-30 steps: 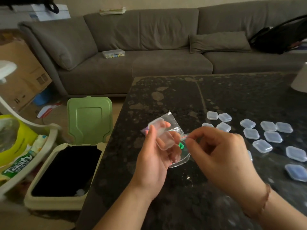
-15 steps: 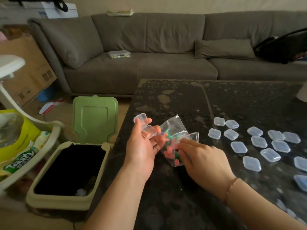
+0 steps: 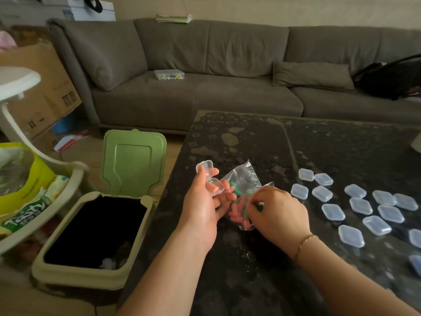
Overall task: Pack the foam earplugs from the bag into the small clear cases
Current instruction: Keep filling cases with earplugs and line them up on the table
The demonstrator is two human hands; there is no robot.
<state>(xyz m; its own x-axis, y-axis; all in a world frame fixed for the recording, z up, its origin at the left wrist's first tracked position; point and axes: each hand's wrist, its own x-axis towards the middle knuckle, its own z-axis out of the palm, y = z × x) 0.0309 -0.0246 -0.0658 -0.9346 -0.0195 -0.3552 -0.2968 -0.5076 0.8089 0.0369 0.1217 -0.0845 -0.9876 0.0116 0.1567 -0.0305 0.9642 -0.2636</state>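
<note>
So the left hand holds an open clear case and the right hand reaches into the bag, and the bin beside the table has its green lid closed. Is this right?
Not quite: the head view shows the bin's green lid standing open. The left hand does hold an open clear case, and the right hand reaches into the bag.

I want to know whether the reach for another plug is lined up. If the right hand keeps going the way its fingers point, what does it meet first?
The right hand points left into the clear bag, so it would probably meet the earplugs inside first; depth is unclear.
</note>
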